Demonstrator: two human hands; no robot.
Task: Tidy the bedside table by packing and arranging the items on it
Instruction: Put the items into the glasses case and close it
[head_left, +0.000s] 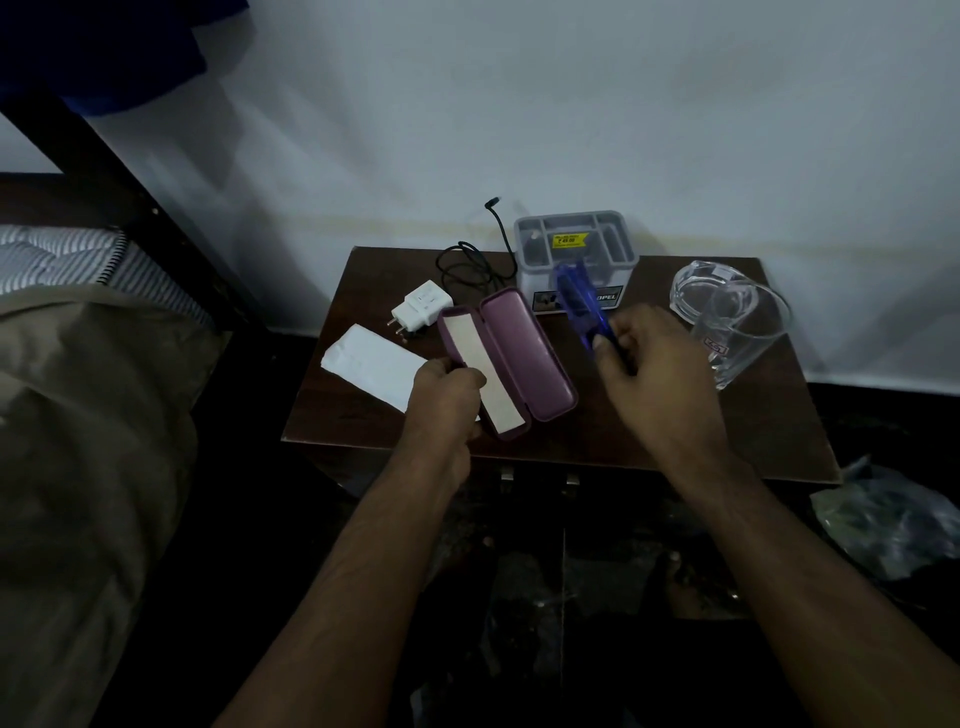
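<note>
A purple case (524, 358) lies open in the middle of the brown bedside table (649, 447), a pale liner showing in its left half. My left hand (447, 400) grips the case's near left edge. My right hand (649, 364) holds translucent blue folded glasses (576, 301) just right of the case, above the table. A white charger plug (421, 309) and a coiled black cable (470, 265) lie at the back left. A white folded paper (371, 364) lies left of the case.
A grey compartment box (574, 249) with a yellow sticker stands against the wall. A glass ashtray (701, 286) and a clear tumbler (743, 332) sit at the right. A bed (78, 389) is to the left, a dark plastic bag (893, 519) on the floor at right.
</note>
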